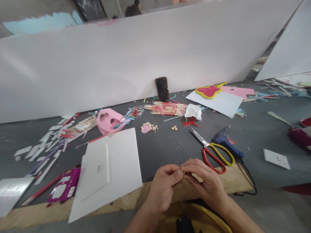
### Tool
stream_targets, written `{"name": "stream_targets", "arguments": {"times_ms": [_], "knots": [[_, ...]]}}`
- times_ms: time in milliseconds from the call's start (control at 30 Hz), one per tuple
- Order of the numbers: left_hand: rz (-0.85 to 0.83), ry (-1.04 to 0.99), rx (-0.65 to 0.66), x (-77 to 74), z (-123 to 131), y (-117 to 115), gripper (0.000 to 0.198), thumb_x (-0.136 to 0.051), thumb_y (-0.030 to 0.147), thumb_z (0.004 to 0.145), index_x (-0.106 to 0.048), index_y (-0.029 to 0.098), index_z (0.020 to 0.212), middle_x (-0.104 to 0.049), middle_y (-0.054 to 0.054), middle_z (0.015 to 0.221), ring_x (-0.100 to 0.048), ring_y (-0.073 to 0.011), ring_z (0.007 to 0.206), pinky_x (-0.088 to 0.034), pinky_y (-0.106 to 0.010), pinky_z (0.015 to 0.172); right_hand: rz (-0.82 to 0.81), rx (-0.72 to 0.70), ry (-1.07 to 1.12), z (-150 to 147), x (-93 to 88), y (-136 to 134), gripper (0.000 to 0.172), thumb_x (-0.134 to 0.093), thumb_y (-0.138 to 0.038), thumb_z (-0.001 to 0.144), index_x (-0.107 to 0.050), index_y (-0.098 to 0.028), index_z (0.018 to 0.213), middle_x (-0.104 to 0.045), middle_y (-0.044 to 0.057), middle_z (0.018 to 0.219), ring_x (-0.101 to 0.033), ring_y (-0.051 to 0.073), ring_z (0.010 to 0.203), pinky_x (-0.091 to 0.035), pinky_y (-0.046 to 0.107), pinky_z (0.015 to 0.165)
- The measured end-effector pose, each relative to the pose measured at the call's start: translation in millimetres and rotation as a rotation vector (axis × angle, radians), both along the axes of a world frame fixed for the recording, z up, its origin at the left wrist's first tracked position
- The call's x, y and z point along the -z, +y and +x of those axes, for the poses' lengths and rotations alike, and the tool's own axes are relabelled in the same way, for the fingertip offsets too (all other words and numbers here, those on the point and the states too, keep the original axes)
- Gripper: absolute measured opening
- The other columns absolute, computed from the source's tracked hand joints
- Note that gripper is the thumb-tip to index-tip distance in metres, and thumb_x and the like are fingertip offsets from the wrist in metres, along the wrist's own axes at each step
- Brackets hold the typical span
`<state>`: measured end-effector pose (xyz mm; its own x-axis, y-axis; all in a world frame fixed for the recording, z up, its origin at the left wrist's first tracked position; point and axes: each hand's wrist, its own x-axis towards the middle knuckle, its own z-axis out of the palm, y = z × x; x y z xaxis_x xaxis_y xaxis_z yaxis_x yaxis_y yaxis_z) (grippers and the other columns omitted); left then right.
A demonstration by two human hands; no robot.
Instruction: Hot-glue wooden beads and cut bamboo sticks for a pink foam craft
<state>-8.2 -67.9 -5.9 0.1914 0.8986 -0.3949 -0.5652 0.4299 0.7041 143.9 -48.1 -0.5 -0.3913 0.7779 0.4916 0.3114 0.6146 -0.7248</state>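
Observation:
My left hand (165,184) and my right hand (206,180) meet over the table's front edge. Thumbs and fingertips of both are pinched together around something tiny and tan, mostly hidden by the fingers. Pale crumbs (173,150) lie scattered on the dark tabletop just beyond. Farther off is a small cluster of beige bits (174,128), and left of it a pink rounded piece (146,129) has more such bits along its edge. Scissors (206,147) with one red and one yellow handle lie right of my right hand, their blades parted.
A blue glue gun (224,140) lies beyond the scissors, its black cord (254,184) hanging over the edge. White sheets (126,161) and a purple packet (65,184) occupy the left. A phone (162,89) leans against the white partition (136,58), behind packaged sticks (166,108).

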Motion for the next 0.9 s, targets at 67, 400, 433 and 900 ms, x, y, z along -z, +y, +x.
{"name": "stream_targets", "arguments": {"times_ms": [67, 400, 433, 900], "knots": [[-0.001, 0.023, -0.006, 0.4, 0, 0, 0.023, -0.082, 0.034, 0.061, -0.073, 0.014, 0.065, -0.057, -0.001, 0.06, -0.045, -0.0104, 0.062, -0.034, -0.025, 0.065, -0.003, -0.01, 0.005, 0, 0.1, 0, 0.023, -0.054, -0.007, 0.085, -0.061, -0.023, 0.1, -0.066, 0.005, 0.092, -0.064, 0.016, 0.087, -0.055, 0.026, 0.076], [-0.035, 0.039, 0.015, 7.0, -6, 3, 0.027, -0.083, 0.035, 0.06, -0.07, 0.012, 0.065, -0.056, 0.001, 0.057, -0.045, -0.0071, 0.056, -0.033, -0.021, 0.06, -0.1, 0.027, -0.062, 7, 5.7, 0, 0.026, -0.058, -0.015, 0.085, -0.063, -0.024, 0.108, -0.067, 0.006, 0.1, -0.064, 0.016, 0.092, -0.054, 0.024, 0.079], [-0.037, 0.035, 0.022, 7.7, -6, 4, 0.027, -0.083, 0.035, 0.061, -0.069, 0.012, 0.067, -0.057, 0.001, 0.058, -0.045, -0.0069, 0.056, -0.033, -0.021, 0.059, -0.105, 0.012, -0.072, 7, 5.7, 0, 0.025, -0.056, -0.014, 0.085, -0.064, -0.024, 0.107, -0.066, 0.006, 0.1, -0.064, 0.016, 0.092, -0.053, 0.024, 0.079], [0.265, 0.366, -0.092, 11.4, -6, -3, 0.015, -0.069, 0.028, 0.078, -0.066, 0.022, 0.092, -0.059, -0.001, 0.092, -0.053, -0.0121, 0.081, -0.041, -0.023, 0.076, -0.899, 0.01, 0.52, -6, 12.9, -8, 0.016, -0.063, -0.036, 0.084, -0.066, -0.02, 0.085, -0.056, -0.001, 0.071, -0.049, 0.01, 0.065, -0.041, 0.021, 0.059]]}}
